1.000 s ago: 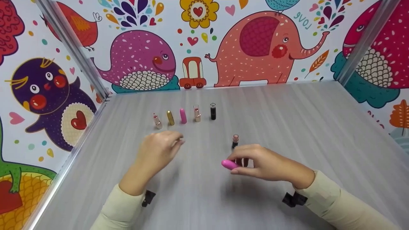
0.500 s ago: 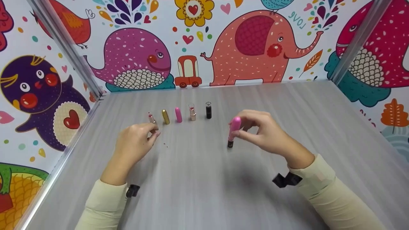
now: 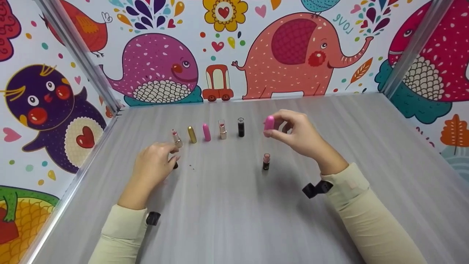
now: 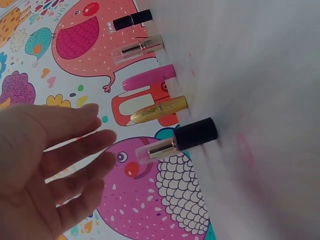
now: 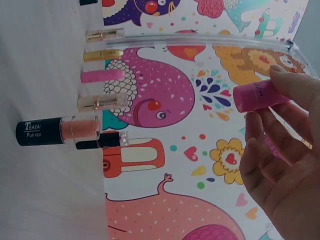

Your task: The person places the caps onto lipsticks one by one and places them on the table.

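My right hand (image 3: 295, 128) pinches a pink lipstick (image 5: 257, 96) between thumb and fingers, held up over the table. Nearer me, below that hand in the head view, a black lipstick with a clear cap (image 3: 266, 162) stands upright. My left hand (image 3: 154, 159) hovers with loosely bent fingers and nothing between them. Beside its fingertips a black cylinder (image 4: 195, 134) stands, mostly hidden by the hand in the head view. Just beyond is a rose-gold lipstick (image 3: 177, 139), first in a row.
The row continues rightward with a gold lipstick (image 3: 192, 135), another pink lipstick (image 3: 206, 132), a gold one with a clear cap (image 3: 222, 130) and a slim black one (image 3: 240, 127). Cartoon-printed walls (image 3: 161, 69) close off the grey table (image 3: 220, 205) at back and sides.
My right hand has lifted the pink lipstick away from me, past the standing black lipstick. My left hand has moved left, and part of the black cylinder now shows beside it.
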A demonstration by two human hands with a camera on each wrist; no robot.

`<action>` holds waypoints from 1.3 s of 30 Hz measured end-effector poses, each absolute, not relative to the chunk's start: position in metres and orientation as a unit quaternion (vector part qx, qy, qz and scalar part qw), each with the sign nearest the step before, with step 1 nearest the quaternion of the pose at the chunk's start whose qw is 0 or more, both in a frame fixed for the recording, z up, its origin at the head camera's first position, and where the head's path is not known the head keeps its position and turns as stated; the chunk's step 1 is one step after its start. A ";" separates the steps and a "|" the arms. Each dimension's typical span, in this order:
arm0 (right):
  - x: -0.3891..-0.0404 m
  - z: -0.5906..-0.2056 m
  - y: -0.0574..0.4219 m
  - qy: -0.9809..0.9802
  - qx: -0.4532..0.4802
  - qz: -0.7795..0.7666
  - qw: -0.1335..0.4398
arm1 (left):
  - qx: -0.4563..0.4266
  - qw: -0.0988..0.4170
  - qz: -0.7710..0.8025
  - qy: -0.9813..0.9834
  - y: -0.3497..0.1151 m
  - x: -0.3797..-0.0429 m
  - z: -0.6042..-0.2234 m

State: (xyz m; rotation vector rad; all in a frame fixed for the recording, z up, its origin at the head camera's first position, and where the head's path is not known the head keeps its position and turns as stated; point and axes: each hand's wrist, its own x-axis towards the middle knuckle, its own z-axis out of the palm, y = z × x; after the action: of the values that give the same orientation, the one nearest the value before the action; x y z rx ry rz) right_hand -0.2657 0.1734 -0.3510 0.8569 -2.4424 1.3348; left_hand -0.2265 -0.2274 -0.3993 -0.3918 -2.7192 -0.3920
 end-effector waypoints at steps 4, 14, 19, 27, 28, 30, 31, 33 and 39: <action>-0.279 -0.354 0.171 -0.841 0.259 0.463 0.102 | -0.126 0.171 -0.132 -0.968 -0.232 -0.228 -0.403; -0.311 -0.368 0.163 -0.846 0.222 0.479 0.076 | -0.105 0.131 -0.118 -0.979 -0.239 -0.233 -0.416; -0.325 -0.381 0.164 -0.860 0.206 0.463 0.051 | -0.109 0.114 -0.109 -0.981 -0.241 -0.234 -0.420; -0.345 -0.396 0.167 -0.864 0.196 0.463 0.030 | -0.118 0.126 -0.113 -0.978 -0.239 -0.238 -0.420; -0.347 -0.398 0.166 -0.864 0.196 0.463 0.026 | -0.119 0.128 -0.114 -0.978 -0.239 -0.238 -0.421; -0.352 -0.402 0.164 -0.863 0.197 0.465 0.016 | -0.118 0.130 -0.114 -0.978 -0.239 -0.237 -0.422; -0.354 -0.404 0.163 -0.863 0.197 0.465 0.011 | -0.118 0.129 -0.116 -0.978 -0.238 -0.236 -0.422; -0.358 -0.409 0.162 -0.866 0.196 0.461 0.000 | -0.117 0.124 -0.123 -0.978 -0.238 -0.235 -0.424; -0.368 -0.424 0.163 -0.877 0.201 0.435 -0.031 | -0.129 0.105 -0.147 -0.975 -0.233 -0.235 -0.429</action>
State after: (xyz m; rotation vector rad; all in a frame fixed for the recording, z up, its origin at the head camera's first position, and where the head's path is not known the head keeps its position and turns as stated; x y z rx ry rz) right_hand -0.3679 0.1630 -0.4237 0.6455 -2.8121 1.3930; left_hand -0.2352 -0.2328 -0.4285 -0.3809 -2.8730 -0.4337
